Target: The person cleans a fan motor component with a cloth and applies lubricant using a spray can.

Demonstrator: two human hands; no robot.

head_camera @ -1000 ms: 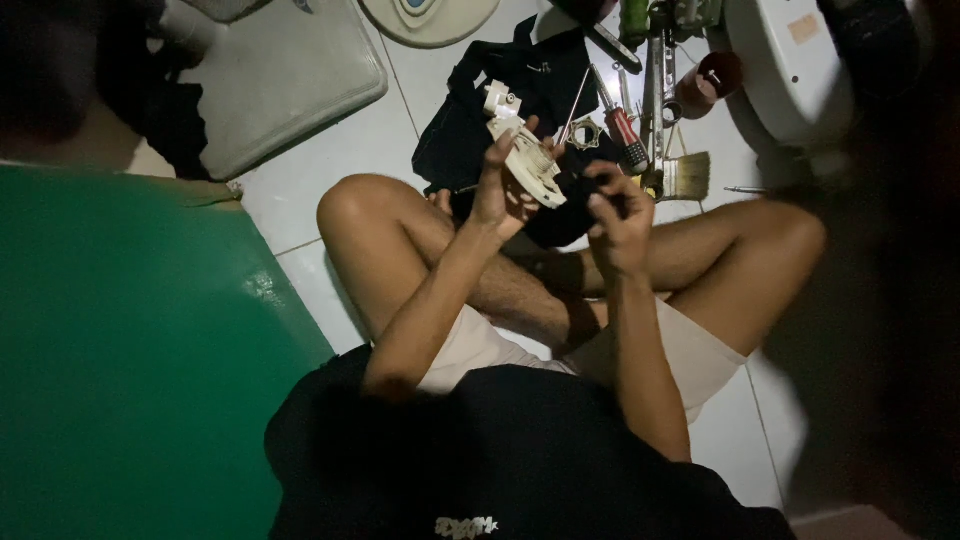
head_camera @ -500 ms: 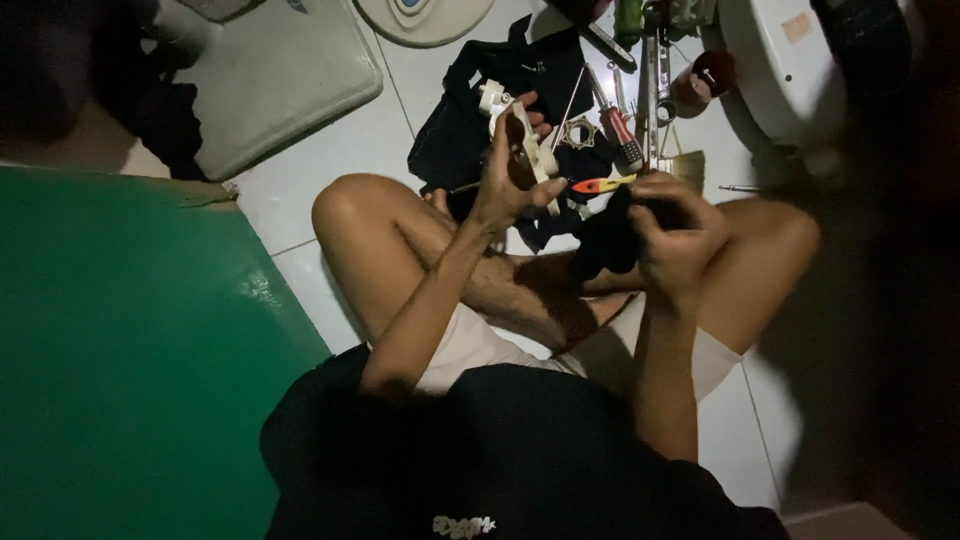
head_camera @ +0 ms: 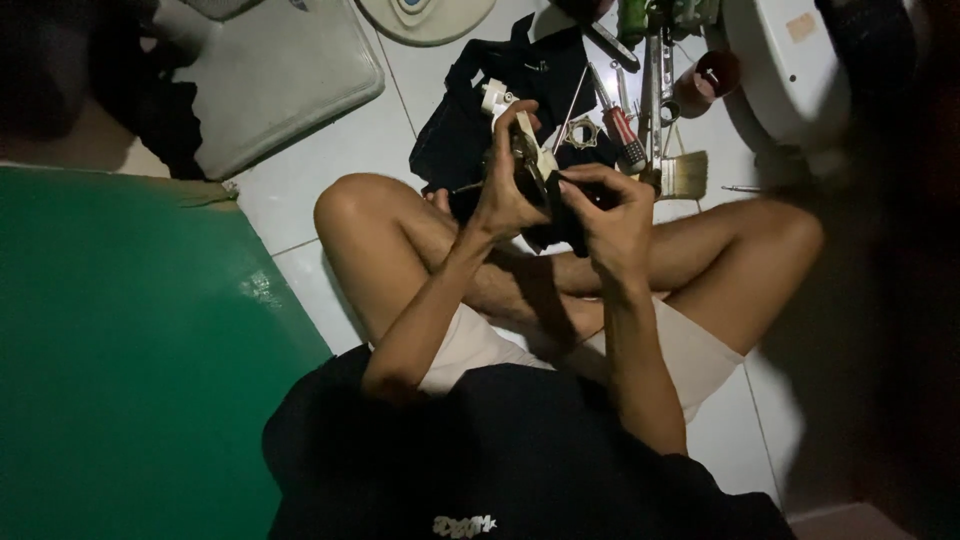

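Two hands meet above the person's crossed legs. The left hand (head_camera: 505, 195) is wrapped tight around a small cream plastic part with a dark metal middle (head_camera: 522, 150), holding it up over the knees. The right hand (head_camera: 610, 215) is closed on a dark piece (head_camera: 570, 215) just beside that part, but it is too dark to tell what it is. On the white tiled floor (head_camera: 330, 160) behind lie a black cloth (head_camera: 480, 90), a red-handled screwdriver (head_camera: 622, 125) and a small pale brush (head_camera: 685, 175). A green mat (head_camera: 120, 350) lies to the left.
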